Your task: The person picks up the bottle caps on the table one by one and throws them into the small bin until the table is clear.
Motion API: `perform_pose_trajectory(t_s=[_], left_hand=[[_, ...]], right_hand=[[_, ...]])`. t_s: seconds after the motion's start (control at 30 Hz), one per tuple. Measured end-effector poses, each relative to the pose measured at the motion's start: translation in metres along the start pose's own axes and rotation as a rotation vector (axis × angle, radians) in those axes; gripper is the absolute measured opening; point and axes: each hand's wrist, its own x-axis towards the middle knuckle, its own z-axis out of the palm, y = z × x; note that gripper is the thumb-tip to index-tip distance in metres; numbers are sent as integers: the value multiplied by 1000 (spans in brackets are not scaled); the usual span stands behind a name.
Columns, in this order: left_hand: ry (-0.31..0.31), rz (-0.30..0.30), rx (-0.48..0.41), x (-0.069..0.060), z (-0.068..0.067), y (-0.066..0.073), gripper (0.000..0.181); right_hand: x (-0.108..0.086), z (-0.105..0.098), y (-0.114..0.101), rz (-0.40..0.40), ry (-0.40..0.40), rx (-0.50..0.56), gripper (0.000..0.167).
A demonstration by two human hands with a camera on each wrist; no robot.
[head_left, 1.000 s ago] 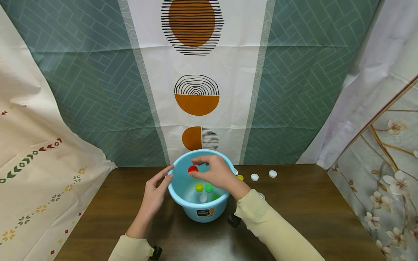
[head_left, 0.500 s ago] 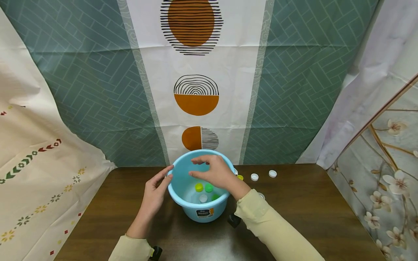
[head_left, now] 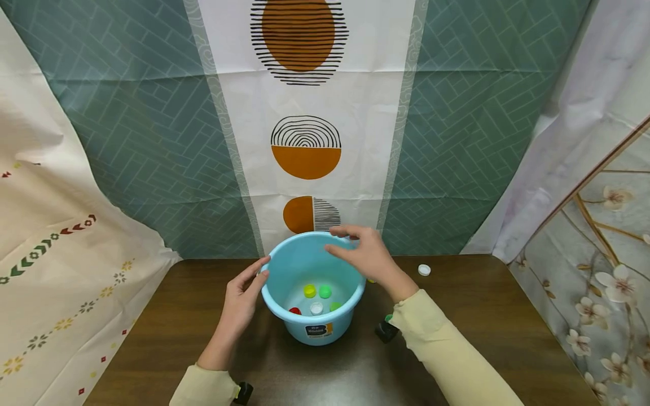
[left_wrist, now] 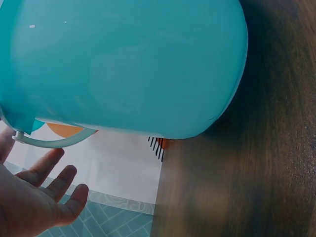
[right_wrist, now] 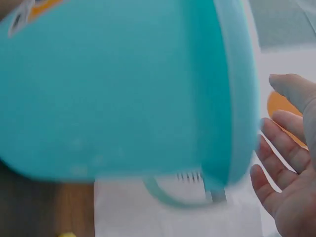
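Observation:
A light blue bucket (head_left: 316, 327) stands upright on the table. On its bottom lie several bottle caps: a yellow cap (head_left: 310, 291), a bright green cap (head_left: 325, 291), a white cap (head_left: 316, 308), a red cap (head_left: 295, 310) and a second green cap (head_left: 335, 306), the last two partly hidden by the near rim. My left hand (head_left: 241, 296) touches the left rim with thumb and fingertip; in the left wrist view its other fingers extend loosely beside the bucket's handle (left_wrist: 57, 143). My right hand (head_left: 367, 255), thumb and fingers apart and holding nothing, hovers over the right rim.
Right of the bucket, a white cap (head_left: 424, 270) lies on the brown table (head_left: 482, 316). A yellow cap (head_left: 372, 281) peeks out beside the rim, and something green (head_left: 388, 318) shows by the right wrist camera. Patterned cloth (head_left: 457, 141) hangs behind the table.
The red cap has left my right hand's fingers and now lies in the bucket. My right hand has moved right, from over the bucket's middle to its right rim. My left hand stays put.

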Motion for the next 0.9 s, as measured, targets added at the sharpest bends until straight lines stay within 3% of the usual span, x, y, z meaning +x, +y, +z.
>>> perform_pose_trajectory(t_s=[0.2,0.4,0.7,0.9], left_hand=[[6,-17,7,0,-1,6,36],[-1,-13,7,0,1,6,36],[3,-18,11,1,3,7,35],[10,-22,4,0,3,7,36]], right_hand=[[-3,-36,17,-10,169,-32,48],[-9,-61,45,7,283,-86,46],[-30,-87,104,147,364,-165,55],[-45,-92,146,220,386,-205,63]])
